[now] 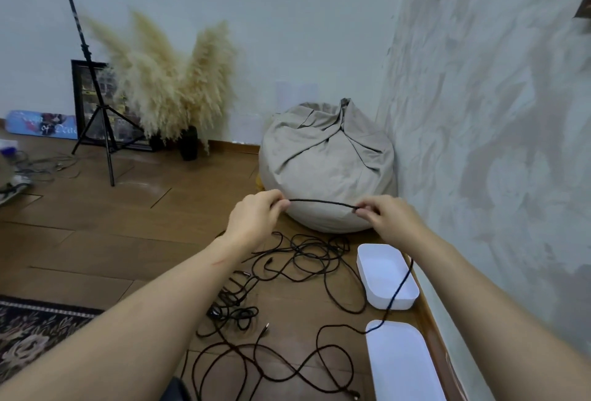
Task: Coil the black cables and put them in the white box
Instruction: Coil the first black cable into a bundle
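- Two bare arms reach forward; the left hand (256,213) and right hand (388,216) each pinch one black cable (321,202), held taut between them.
- From the right hand the cable hangs down across the white box (371,276) at 4 o'clock.
- More black cables (303,260) lie tangled on the wooden floor (96,240), toward 6 o'clock.
- A white lid (399,365) lies at 5 o'clock.
- A beige beanbag (326,164) sits at 12 o'clock.

Light was dim, cool and even, without hard shadows. A faint sheen lay on the floor (134,176). Wide-angle distortion bent the wall (479,112) and frame edges; fine detail looked soft, slightly smeared.
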`<state>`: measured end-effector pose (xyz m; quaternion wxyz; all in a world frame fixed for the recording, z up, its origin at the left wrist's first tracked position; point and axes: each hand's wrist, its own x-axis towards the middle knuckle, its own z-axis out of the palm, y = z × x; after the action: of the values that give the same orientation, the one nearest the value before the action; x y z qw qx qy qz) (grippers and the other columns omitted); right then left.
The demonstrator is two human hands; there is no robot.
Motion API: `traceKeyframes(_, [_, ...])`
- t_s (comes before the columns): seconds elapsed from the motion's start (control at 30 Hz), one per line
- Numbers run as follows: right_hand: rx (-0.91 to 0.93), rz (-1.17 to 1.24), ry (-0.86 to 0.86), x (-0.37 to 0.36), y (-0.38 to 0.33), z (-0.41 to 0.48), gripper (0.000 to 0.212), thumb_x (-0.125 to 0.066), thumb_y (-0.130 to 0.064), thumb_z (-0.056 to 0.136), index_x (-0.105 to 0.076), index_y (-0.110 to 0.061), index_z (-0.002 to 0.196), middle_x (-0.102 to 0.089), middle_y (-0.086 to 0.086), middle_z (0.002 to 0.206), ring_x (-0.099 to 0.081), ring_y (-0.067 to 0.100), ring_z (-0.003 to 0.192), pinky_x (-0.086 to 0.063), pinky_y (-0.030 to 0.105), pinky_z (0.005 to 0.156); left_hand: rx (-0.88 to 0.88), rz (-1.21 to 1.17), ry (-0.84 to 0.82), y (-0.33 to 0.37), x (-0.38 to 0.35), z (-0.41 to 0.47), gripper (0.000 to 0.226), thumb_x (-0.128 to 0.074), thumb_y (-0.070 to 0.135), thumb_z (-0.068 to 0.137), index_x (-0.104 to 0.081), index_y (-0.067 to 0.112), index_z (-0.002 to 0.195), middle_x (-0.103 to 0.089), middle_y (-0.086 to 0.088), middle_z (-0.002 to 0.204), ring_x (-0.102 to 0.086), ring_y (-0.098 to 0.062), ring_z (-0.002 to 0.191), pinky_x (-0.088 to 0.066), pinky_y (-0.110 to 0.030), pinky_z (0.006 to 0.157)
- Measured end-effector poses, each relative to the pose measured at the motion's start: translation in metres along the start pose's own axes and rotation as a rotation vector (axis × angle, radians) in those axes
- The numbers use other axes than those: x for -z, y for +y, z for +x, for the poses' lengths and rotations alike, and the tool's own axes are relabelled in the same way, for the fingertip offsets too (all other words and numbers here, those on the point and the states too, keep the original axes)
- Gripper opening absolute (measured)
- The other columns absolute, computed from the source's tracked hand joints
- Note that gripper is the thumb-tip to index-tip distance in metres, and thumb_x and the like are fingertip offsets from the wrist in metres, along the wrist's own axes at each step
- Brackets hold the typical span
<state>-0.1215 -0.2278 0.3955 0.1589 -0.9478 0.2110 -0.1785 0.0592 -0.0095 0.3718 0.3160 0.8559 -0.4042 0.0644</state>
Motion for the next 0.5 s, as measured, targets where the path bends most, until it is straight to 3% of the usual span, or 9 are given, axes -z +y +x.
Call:
traceKeyframes(0.07, [0.051,0.102,-0.041,-0.006,-0.013,0.0,0.027,-0.059,-0.041,0.098,-0.065,-0.036,0.123,-0.07,-0.008,0.106,-0.062,0.015,0.101,-0.05,0.036,0.086,-0.103,-0.065,-0.072,0.022,-0.005,-0.003,0.023,-0.052,0.043,0.104,-0.062,0.029,0.088,-0.063,0.012,0.075,-0.058,-0.004,0.07,-0.053,-0.033,0.067])
traceKeyframes(0.17, [0.154,0.152,-0.061,-0.009,-0.036,0.0,0.02,-0.058,-0.037,0.1,-0.072,-0.027,0.109,-0.07,-0.006,0.091,-0.06,0.014,0.085,-0.044,0.032,0.073,-0.212,-0.125,-0.072,0.045,-0.007,-0.005,0.02,-0.057,0.038,0.103,-0.059,0.037,0.082,-0.057,0.02,0.064,-0.053,0.002,0.064,-0.035,-0.022,0.054])
traceKeyframes(0.27, [0.082,0.114,0.01,-0.003,-0.02,-0.001,0.02,-0.056,-0.034,0.1,-0.075,-0.027,0.102,-0.072,-0.006,0.093,-0.062,0.017,0.089,-0.049,0.039,0.077,-0.125,-0.085,-0.088,0.021,0.0,-0.001,0.023,-0.052,0.04,0.105,-0.065,0.03,0.087,-0.063,0.016,0.073,-0.058,-0.002,0.069,-0.048,-0.031,0.063])
traceKeyframes(0.37, [0.013,0.051,-0.021,0.0,-0.008,-0.007,0.021,-0.059,-0.04,0.098,-0.073,-0.032,0.11,-0.072,-0.006,0.101,-0.063,0.018,0.097,-0.051,0.038,0.082,-0.086,-0.032,-0.078,0.005,0.006,-0.003,0.025,-0.05,0.043,0.105,-0.067,0.029,0.093,-0.067,0.007,0.079,-0.061,-0.013,0.074,-0.054,-0.041,0.071])
traceKeyframes(0.5, [0.185,0.161,-0.075,-0.011,-0.043,-0.003,0.024,-0.061,-0.043,0.096,-0.073,-0.029,0.112,-0.067,-0.011,0.09,-0.057,0.007,0.084,-0.041,0.027,0.072,-0.212,-0.086,-0.121,0.03,0.0,-0.004,0.021,-0.055,0.043,0.102,-0.069,0.029,0.093,-0.066,0.008,0.078,-0.059,-0.007,0.072,-0.05,-0.036,0.068])
